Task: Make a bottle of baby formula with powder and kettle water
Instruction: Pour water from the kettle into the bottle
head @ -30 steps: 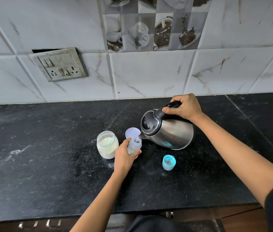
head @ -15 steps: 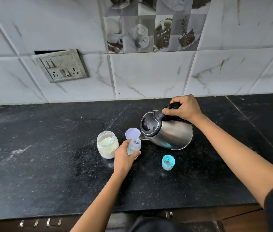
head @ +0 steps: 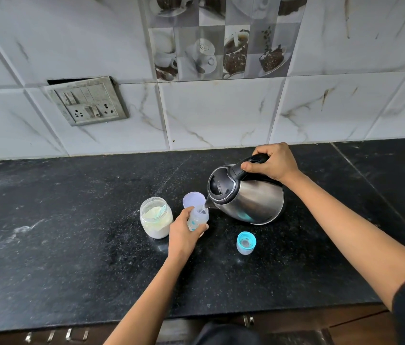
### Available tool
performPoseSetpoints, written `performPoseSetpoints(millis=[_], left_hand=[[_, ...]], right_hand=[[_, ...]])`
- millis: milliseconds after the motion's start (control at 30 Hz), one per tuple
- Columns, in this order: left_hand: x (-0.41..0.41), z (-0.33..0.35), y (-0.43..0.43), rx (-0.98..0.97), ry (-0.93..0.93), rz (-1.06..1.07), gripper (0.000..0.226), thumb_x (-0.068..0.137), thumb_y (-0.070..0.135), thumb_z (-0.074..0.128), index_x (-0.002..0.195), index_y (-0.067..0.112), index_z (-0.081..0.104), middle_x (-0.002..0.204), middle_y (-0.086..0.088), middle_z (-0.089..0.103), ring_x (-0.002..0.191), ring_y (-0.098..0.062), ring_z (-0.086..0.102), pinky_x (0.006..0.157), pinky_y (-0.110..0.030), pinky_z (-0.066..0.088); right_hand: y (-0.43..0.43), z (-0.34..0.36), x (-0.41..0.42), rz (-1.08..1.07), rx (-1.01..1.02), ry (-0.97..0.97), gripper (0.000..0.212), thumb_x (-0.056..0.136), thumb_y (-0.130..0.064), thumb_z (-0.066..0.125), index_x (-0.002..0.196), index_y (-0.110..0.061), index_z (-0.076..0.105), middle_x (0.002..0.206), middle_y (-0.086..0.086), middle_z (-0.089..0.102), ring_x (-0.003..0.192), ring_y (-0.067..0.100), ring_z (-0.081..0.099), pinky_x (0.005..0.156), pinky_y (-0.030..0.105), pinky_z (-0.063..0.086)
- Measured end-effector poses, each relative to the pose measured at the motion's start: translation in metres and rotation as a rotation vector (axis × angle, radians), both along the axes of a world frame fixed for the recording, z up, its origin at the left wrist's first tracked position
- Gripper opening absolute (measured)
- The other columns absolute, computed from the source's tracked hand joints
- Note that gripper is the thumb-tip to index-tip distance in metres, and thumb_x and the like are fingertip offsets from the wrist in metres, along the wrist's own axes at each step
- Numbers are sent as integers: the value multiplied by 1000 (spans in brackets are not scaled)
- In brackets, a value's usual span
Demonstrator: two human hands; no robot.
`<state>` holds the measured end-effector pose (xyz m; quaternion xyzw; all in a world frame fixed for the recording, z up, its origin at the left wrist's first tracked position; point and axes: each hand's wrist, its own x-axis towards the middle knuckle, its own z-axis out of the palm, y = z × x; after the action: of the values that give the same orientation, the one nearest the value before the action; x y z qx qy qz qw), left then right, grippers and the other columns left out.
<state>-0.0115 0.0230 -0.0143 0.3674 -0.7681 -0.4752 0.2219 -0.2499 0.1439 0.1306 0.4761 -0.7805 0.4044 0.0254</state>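
Nothing much has moved. Right hand (head: 273,161) grips the tipped kettle (head: 246,194), pouring into the bottle (head: 197,216) that the left hand (head: 184,235) clamps on the counter (head: 72,245). Next, stop before it overflows.

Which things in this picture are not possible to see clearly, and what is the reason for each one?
All in the head view:
- Water level in the baby bottle: the left hand wraps it, and it is too small.
- Water left in the kettle: its steel wall and shut lid hide it.
- Kettle handle: mostly covered by the right hand.
- Scoop in the powder jar: only a pale teal part shows above the powder.
- Cabinet handles: cut off by the bottom edge.
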Motion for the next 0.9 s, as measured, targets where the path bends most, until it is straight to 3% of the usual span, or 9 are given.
performPoseSetpoints(millis=[233, 533, 900], left_hand=[[-4, 4, 3, -20, 11, -3, 49, 71, 22, 80, 113, 27, 56, 105, 13, 64, 95, -9, 60, 85, -26, 48], [-2, 0, -1, -7, -19, 8, 59, 69, 28, 79, 123, 23, 55, 113, 9, 64, 101, -11, 60, 91, -31, 49], [3, 4, 1, -10, -18, 5, 53, 70, 23, 79, 118, 22, 56, 103, 10, 65, 92, -10, 60, 82, -24, 47]], right_hand=[[2, 0, -2, -2, 3, -12, 52, 55, -70, 67, 55, -19, 61, 45, -5, 50, 46, 9, 43, 50, 25, 33], [-3, -1, 0, 11, 19, 2, 57, 54, -71, 66, 56, -14, 63, 47, 2, 54, 46, 11, 44, 50, 25, 34], [-2, -1, 2, 7, 15, 18, 59, 54, -71, 66, 56, -12, 63, 46, -1, 52, 45, 10, 43, 49, 25, 34]])
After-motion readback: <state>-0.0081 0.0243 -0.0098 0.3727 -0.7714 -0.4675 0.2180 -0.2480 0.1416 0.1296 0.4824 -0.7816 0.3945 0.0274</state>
